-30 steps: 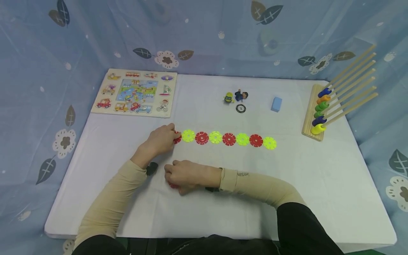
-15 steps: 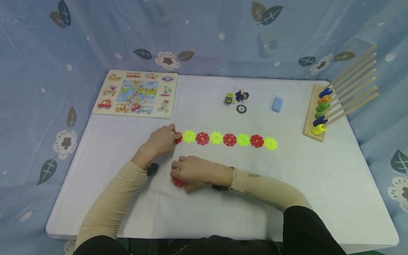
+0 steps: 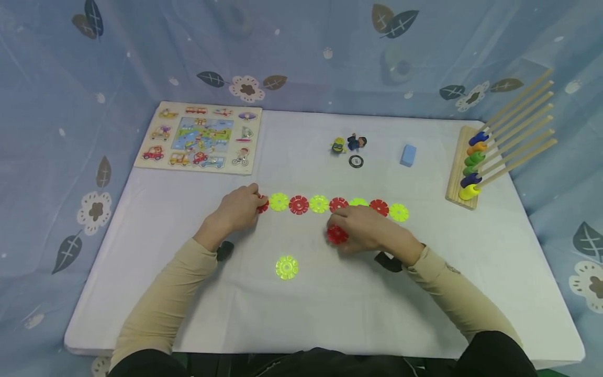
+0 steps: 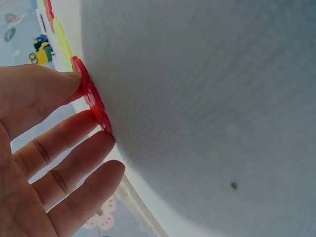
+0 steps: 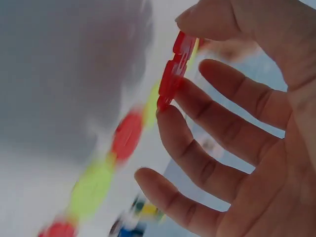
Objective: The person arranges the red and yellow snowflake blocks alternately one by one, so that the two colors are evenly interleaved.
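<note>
My left hand (image 3: 237, 207) holds the red plastic flower disc (image 4: 91, 98) at the left end of a row, with thumb and fingertips on opposite edges. Rightward from it, yellow-green and red notched discs alternate, starting with a yellow-green disc (image 3: 279, 202) and ending with another yellow-green disc (image 3: 399, 212). Raised in front of the row, my right hand (image 3: 365, 228) pinches a loose red flower disc (image 5: 174, 69) by its edges. That hand partly covers the row's right half in the head view. A lone yellow-green disc (image 3: 287, 267) lies nearer the front edge.
A wooden picture puzzle board (image 3: 198, 137) lies at the back left. Two small toy figures (image 3: 356, 142), a black round token (image 3: 356, 161) and a blue block (image 3: 408, 155) are behind the row. At the right stands a peg rack (image 3: 461, 167) with coloured rings and tall rods.
My right hand has carried the red disc rightward and away from the table's front toward the row. The lone yellow-green disc has come into view. My left hand stays put.
</note>
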The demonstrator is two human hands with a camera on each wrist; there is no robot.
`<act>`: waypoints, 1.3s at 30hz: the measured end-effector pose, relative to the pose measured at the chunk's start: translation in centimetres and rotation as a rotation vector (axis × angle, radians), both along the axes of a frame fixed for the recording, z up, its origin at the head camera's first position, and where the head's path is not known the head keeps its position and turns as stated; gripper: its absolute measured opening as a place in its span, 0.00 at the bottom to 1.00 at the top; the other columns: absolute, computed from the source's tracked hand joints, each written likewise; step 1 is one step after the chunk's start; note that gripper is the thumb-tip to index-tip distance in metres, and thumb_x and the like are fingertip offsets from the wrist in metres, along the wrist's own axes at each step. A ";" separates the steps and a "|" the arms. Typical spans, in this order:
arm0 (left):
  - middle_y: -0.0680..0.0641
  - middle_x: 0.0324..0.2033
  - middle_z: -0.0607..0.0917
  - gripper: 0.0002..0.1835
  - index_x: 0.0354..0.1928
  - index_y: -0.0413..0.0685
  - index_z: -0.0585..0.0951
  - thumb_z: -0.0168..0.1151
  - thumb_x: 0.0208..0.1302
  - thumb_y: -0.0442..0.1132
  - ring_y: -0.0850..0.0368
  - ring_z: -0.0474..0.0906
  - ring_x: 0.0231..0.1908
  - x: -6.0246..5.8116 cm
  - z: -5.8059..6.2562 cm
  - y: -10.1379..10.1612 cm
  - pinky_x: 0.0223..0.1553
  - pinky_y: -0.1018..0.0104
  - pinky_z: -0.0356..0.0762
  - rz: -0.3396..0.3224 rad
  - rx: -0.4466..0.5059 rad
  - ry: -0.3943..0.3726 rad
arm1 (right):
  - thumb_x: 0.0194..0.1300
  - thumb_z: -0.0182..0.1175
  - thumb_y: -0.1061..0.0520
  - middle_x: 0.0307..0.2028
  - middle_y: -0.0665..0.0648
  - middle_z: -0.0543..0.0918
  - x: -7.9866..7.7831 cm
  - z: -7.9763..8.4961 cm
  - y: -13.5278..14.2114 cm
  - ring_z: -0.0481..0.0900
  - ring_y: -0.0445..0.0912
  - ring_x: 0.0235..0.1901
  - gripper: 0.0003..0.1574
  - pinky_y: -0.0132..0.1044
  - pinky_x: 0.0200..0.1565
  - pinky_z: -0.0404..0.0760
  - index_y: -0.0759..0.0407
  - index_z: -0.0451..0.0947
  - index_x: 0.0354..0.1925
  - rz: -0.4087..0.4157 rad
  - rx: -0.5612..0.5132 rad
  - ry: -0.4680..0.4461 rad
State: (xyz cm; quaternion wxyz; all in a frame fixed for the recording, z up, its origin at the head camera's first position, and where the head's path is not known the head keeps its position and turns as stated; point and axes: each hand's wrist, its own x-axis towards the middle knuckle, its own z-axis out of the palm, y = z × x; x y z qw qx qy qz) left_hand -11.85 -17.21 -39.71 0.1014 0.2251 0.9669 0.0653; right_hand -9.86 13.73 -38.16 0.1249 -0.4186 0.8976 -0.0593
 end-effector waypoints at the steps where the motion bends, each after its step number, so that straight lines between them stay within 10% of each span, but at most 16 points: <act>1: 0.42 0.39 0.79 0.17 0.53 0.46 0.84 0.60 0.62 0.34 0.48 0.74 0.33 0.0 0.0 0.0 0.35 0.55 0.78 0.000 0.003 0.005 | 0.45 0.74 0.47 0.45 0.51 0.83 -0.3 0.0 1.1 0.80 0.45 0.42 0.31 0.42 0.46 0.82 0.52 0.79 0.49 -0.042 0.013 0.007; 13: 0.42 0.43 0.78 0.20 0.56 0.46 0.81 0.61 0.60 0.34 0.48 0.74 0.36 0.0 -0.2 -0.1 0.37 0.55 0.79 0.030 0.002 -0.034 | 0.48 0.73 0.52 0.49 0.66 0.81 -3.3 1.1 12.0 0.80 0.57 0.43 0.35 0.55 0.45 0.80 0.61 0.76 0.54 -0.505 0.139 -0.024; 39: 0.41 0.42 0.79 0.20 0.57 0.42 0.80 0.60 0.61 0.33 0.49 0.73 0.35 0.3 -0.1 0.1 0.37 0.55 0.79 0.027 0.032 -0.028 | 0.50 0.68 0.59 0.50 0.69 0.79 -2.8 1.1 12.7 0.77 0.57 0.41 0.34 0.54 0.43 0.80 0.64 0.75 0.56 -0.616 0.168 -0.105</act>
